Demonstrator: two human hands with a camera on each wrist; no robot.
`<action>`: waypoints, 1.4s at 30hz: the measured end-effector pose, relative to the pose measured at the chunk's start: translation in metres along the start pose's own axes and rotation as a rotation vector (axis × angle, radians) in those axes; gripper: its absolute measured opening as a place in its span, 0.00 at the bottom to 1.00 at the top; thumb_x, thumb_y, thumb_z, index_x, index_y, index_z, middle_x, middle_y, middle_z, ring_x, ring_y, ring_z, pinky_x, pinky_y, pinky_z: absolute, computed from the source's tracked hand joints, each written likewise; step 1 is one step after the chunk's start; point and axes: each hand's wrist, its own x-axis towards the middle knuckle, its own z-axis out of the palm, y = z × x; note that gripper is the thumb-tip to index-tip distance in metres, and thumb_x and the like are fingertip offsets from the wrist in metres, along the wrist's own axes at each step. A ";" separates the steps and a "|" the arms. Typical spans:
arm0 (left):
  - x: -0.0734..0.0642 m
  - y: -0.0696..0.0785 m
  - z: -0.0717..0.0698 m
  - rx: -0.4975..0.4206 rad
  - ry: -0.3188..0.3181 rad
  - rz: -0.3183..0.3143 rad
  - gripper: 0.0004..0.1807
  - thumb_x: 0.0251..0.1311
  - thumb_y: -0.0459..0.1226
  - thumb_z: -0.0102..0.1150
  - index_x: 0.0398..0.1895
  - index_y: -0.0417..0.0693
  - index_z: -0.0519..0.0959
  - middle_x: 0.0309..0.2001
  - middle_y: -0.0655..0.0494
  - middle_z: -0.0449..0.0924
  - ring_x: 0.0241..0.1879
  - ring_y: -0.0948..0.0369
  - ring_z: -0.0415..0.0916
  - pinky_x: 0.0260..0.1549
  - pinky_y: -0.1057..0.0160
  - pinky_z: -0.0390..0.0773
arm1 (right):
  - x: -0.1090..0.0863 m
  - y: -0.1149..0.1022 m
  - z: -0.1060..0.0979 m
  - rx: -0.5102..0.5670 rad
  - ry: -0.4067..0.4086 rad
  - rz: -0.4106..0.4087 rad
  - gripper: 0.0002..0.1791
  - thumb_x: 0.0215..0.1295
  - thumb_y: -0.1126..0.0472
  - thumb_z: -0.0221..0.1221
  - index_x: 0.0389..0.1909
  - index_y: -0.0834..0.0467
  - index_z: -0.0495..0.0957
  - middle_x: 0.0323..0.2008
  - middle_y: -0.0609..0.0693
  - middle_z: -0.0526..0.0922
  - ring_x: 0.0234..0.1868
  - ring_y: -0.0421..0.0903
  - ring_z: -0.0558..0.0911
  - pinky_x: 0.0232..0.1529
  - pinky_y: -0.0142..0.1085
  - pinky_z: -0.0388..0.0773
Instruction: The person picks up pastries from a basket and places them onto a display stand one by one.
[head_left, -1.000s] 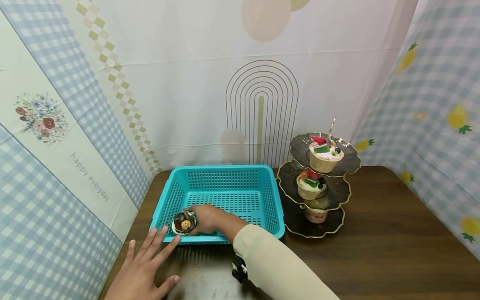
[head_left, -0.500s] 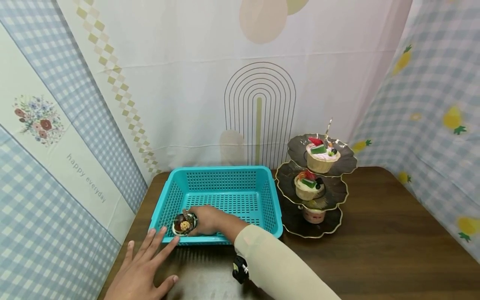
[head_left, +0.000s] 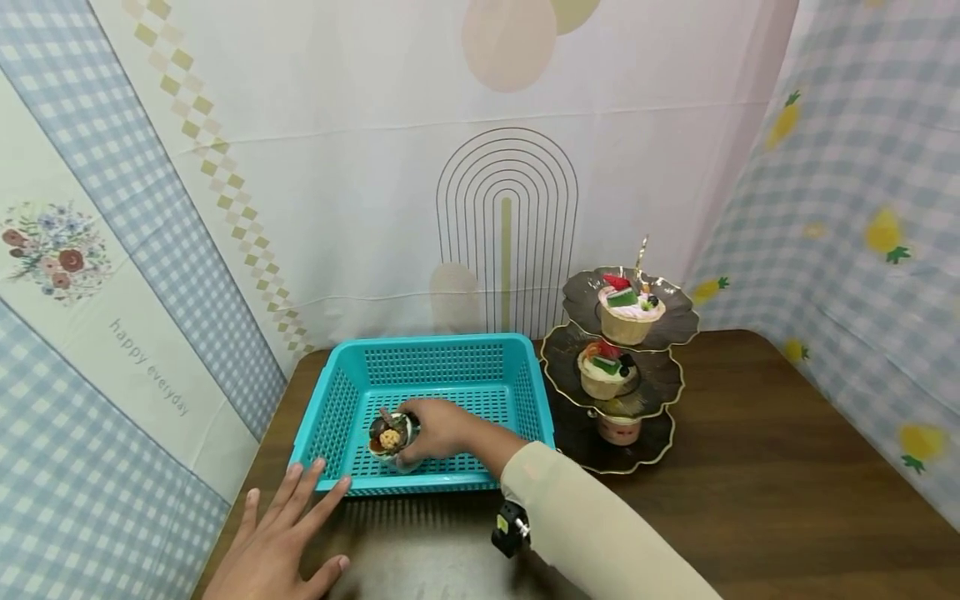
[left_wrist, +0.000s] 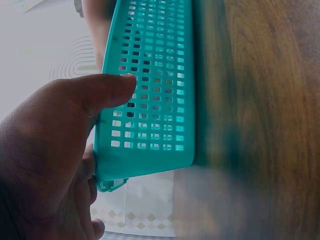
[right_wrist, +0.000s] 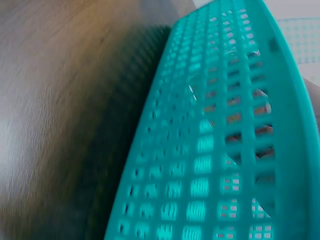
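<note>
My right hand (head_left: 438, 429) grips a small dessert cup (head_left: 390, 437) topped with brown pieces and a nut-like cluster. Hand and cup are inside the turquoise perforated basket (head_left: 427, 340), left of its middle and toward the front. My left hand (head_left: 273, 537) has its fingers spread, fingertips right at the basket's front left rim. From the left wrist, the thumb (left_wrist: 107, 92) lies over the perforated front wall. The right wrist view looks at the outside of the basket wall (right_wrist: 200, 150), with the held cup partly hidden behind the holes.
Right of the basket stands a three-tier dark tray stand (head_left: 678, 321) with gold edges. It bears a fruit-topped tart (head_left: 632, 327) on top, another tart (head_left: 600, 383) in the middle and a pink cup (head_left: 619, 431) below. Patterned cloths hang around the wooden table (head_left: 765, 467).
My right hand has moved the dessert cup away from the basket's front left corner, to the right and slightly back. My left hand stays at the rim. The head view has turned slightly right.
</note>
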 end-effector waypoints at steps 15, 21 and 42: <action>0.000 -0.001 0.003 -0.006 0.001 -0.003 0.49 0.57 0.59 0.71 0.81 0.72 0.58 0.82 0.51 0.49 0.81 0.53 0.33 0.71 0.28 0.30 | -0.047 0.038 -0.038 0.104 0.109 0.082 0.44 0.54 0.47 0.78 0.70 0.58 0.74 0.59 0.53 0.82 0.57 0.49 0.81 0.53 0.41 0.81; -0.001 -0.001 0.004 -0.004 0.014 0.006 0.49 0.56 0.59 0.71 0.81 0.69 0.60 0.82 0.51 0.49 0.81 0.56 0.30 0.71 0.29 0.27 | -0.069 0.044 -0.047 0.174 0.230 0.107 0.45 0.52 0.46 0.79 0.70 0.54 0.75 0.58 0.54 0.83 0.58 0.51 0.81 0.52 0.44 0.82; -0.002 -0.002 0.002 0.016 0.024 0.024 0.51 0.58 0.59 0.70 0.82 0.73 0.54 0.83 0.52 0.44 0.80 0.60 0.24 0.71 0.31 0.24 | -0.140 0.039 -0.066 0.221 0.425 0.176 0.45 0.51 0.51 0.80 0.71 0.54 0.75 0.56 0.53 0.84 0.52 0.47 0.85 0.41 0.36 0.85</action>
